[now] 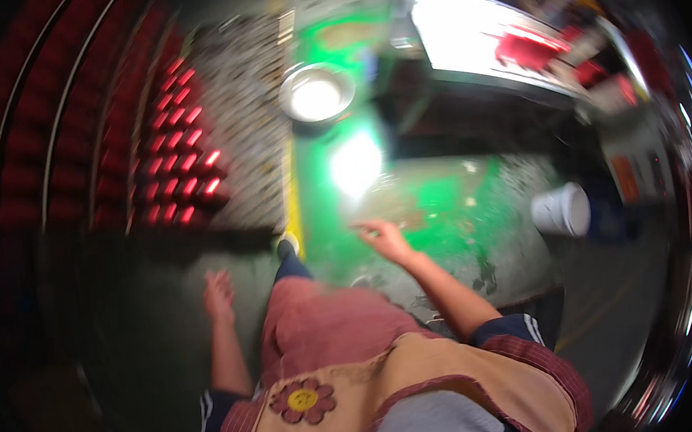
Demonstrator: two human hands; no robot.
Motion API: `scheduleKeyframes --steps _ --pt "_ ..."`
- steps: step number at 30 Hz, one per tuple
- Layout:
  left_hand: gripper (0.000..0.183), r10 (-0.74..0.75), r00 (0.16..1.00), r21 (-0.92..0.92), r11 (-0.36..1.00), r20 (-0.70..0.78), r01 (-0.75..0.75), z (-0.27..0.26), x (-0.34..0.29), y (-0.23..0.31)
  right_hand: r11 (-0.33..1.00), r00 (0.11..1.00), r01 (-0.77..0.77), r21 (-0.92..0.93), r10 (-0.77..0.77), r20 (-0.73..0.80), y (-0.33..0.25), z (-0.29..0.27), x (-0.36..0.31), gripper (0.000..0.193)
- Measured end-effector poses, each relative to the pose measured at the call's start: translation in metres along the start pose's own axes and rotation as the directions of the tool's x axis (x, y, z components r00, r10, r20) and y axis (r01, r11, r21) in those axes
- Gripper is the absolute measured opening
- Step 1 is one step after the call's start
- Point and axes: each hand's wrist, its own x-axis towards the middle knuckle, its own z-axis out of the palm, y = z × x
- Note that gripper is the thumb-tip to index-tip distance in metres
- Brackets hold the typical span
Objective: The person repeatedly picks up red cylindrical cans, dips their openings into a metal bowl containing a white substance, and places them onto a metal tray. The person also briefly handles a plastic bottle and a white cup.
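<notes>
My left hand (219, 294) hangs at my left side over grey floor, its blurred fingers loosely apart with nothing in them. In front of my body, my right hand (383, 239) hovers over the green painted floor (431, 200). Its fingers are partly bent, one stretched to the left, and I see no object in it. Neither hand touches anything. Ahead of my right hand stands a round metal basin (291, 105) with something pale inside. One of my feet (288, 244) is stepping beside a yellow floor line.
Rows of shiny red rounded pieces (181, 169) stand at the left by a slatted surface (243, 126). A brightly lit table (457, 29) at the far right bears a red item (530, 48). A white bucket (560, 211) stands nearer, beside a box (640, 170).
</notes>
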Motion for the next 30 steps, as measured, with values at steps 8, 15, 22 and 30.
scheduleKeyframes --steps 8,15,22,30 --pt "0.043 0.358 0.926 0.282 0.907 -0.123 -0.313 0.012 0.137 0.007 0.985 0.932 -0.037 -0.171 0.096 0.349 -0.080 0.095 0.146 0.049" --pt "0.065 0.570 0.812 0.727 0.503 0.128 -0.468 0.087 0.278 0.055 0.847 0.851 0.453 -0.278 -0.317 0.419 -0.079 0.232 0.353 0.066" --pt "0.044 0.787 0.612 0.663 0.418 0.077 -0.621 0.117 0.362 0.056 0.629 0.687 0.711 -0.313 -0.528 0.499 -0.044 0.352 0.504 0.051" --pt "0.040 0.837 0.546 0.780 0.356 -0.023 -0.514 0.121 0.372 0.022 0.600 0.480 0.795 0.086 -0.710 0.515 -0.005 0.359 0.558 0.038"
